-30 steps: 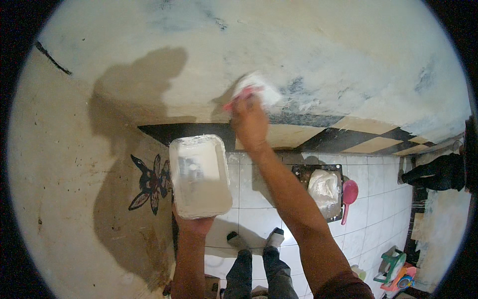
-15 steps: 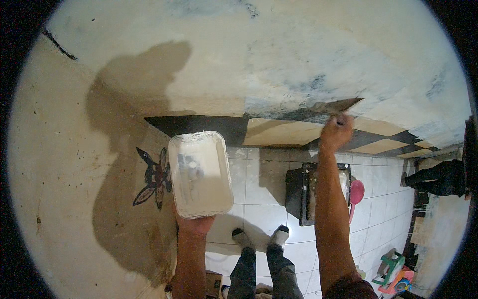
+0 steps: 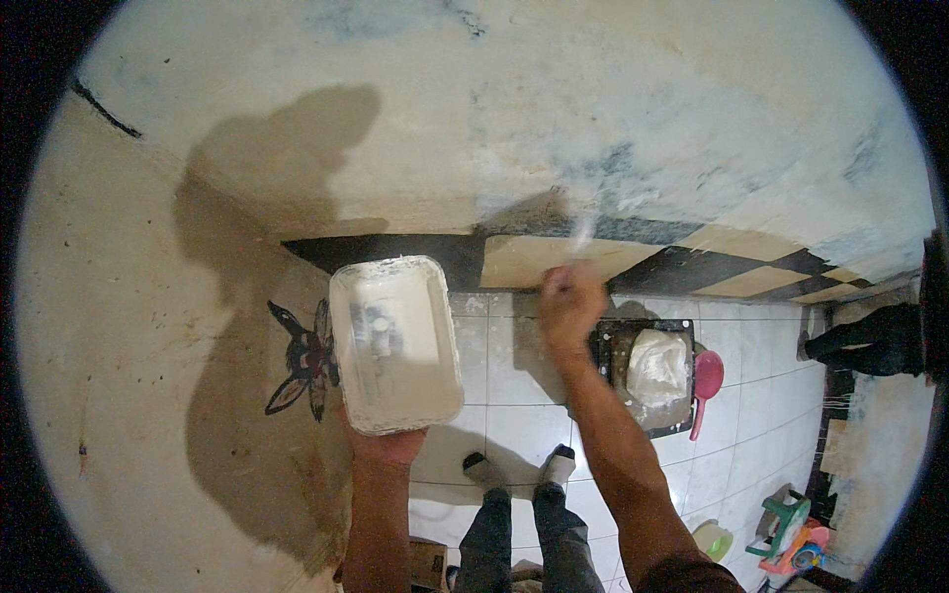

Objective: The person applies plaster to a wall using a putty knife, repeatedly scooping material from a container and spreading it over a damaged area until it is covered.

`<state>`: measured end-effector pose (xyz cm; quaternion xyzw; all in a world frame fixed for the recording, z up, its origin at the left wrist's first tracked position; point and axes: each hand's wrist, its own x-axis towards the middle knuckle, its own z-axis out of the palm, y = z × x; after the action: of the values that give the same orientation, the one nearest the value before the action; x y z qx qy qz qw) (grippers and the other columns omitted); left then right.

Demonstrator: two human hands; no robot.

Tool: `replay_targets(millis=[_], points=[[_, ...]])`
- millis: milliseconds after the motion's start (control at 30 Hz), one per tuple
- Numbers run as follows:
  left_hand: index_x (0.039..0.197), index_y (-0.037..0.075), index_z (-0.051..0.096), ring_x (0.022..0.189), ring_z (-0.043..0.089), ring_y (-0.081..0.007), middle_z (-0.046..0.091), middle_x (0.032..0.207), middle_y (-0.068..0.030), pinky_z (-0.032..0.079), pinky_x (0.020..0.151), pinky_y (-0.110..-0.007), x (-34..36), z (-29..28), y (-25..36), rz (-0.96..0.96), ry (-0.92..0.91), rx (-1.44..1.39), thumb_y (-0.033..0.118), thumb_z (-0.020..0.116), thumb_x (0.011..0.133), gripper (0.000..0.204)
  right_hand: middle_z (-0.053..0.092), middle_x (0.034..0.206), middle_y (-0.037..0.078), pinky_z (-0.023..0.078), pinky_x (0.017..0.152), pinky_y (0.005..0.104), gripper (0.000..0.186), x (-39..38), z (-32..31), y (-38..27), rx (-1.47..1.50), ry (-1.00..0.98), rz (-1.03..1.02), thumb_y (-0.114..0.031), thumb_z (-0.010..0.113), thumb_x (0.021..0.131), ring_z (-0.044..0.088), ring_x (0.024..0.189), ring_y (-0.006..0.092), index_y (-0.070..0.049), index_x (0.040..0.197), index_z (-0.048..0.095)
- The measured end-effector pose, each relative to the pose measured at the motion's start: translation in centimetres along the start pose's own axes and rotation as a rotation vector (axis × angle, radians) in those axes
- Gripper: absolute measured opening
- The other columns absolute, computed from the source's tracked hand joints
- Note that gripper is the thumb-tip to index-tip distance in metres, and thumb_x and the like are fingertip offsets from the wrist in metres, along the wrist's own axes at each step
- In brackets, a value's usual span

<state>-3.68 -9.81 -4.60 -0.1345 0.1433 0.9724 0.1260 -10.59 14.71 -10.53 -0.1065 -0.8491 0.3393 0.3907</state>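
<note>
My left hand [image 3: 388,447] holds a shallow white rectangular tray [image 3: 457,371] from below; its fingers are mostly hidden underneath. A thin smear of whitish paste [image 3: 395,361] coats the tray's inside. My right hand [image 3: 573,301] is closed round a putty knife [image 3: 584,229], whose pale blade is blurred by motion. The knife points toward the wall [image 3: 682,119], just above its black and cream checkered band [image 3: 554,259]. Whitish coating with dark patches covers the wall there.
A black container [image 3: 682,430] with a white lump of paste [image 3: 657,366] stands on the tiled floor [image 3: 514,376]. Beside it lies a pink dipper [image 3: 708,374]. A green bowl [image 3: 712,541] and a green stool [image 3: 781,519] are lower right. Another person [image 3: 870,351] stands far right.
My right hand has swung left and slightly down with the putty knife, uncovering the paste on the container. The left hand and tray have hardly moved.
</note>
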Motion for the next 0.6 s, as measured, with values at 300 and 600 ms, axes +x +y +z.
replay_targets(millis=[300,600], points=[[0.133,0.014,0.048,0.120,0.051,-0.0286,0.050,0.135,-0.0066,0.042,0.099,-0.052,0.3,0.0,-0.1,-0.033,-0.011,0.041,0.042,0.046,0.092,0.050,0.048,0.067,0.006,0.039,0.060,0.0342,0.016,13.0,1.5,-1.2,0.135,0.516,0.212,-0.007,0.060,0.070,0.042,0.064,0.0194,0.002,0.077,0.048],[0.131,0.012,0.049,0.116,0.054,-0.0298,0.053,0.131,-0.0081,0.044,0.096,-0.054,-0.7,0.2,1.5,-0.059,-0.014,0.008,0.040,0.049,0.091,0.049,0.060,0.078,0.007,0.048,0.060,0.0287,0.015,3.8,-2.1,-1.0,0.692,0.290,0.699,-0.006,0.061,0.077,0.058,0.068,0.0158,0.000,0.091,0.057]])
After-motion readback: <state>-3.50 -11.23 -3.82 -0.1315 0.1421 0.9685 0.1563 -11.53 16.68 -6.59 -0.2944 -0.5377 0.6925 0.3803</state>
